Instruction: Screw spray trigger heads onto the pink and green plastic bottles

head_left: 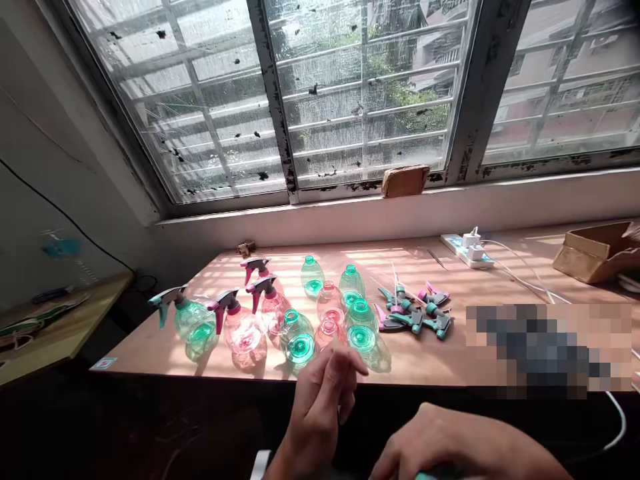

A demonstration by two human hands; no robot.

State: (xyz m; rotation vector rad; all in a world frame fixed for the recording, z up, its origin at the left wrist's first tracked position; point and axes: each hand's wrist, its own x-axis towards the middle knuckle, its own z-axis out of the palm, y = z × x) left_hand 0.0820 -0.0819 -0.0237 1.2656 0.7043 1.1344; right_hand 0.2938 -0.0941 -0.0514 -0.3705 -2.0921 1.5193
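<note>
My left hand (pixel 325 393) is raised at the table's front edge, its fingers curled in and nothing visible in them. Just behind it stand several uncapped bottles, among them a pink bottle (pixel 331 301), a green bottle (pixel 299 340) and another green bottle (pixel 362 328). Low at the bottom edge, my right hand (pixel 430 440) bends downward with its fingers mostly out of sight. A bit of something green (pixel 425 476) shows beneath it, too cut off to name. Loose spray heads (pixel 413 312) in green, pink and grey lie heaped right of the bottles.
Bottles with spray heads fitted stand at the left, including a green spray bottle (pixel 195 327) and a pink spray bottle (pixel 244 330). A power strip (pixel 465 251) with plugs and white cables lies at the back right, near a cardboard box (pixel 590 250). A blurred patch covers a dark object.
</note>
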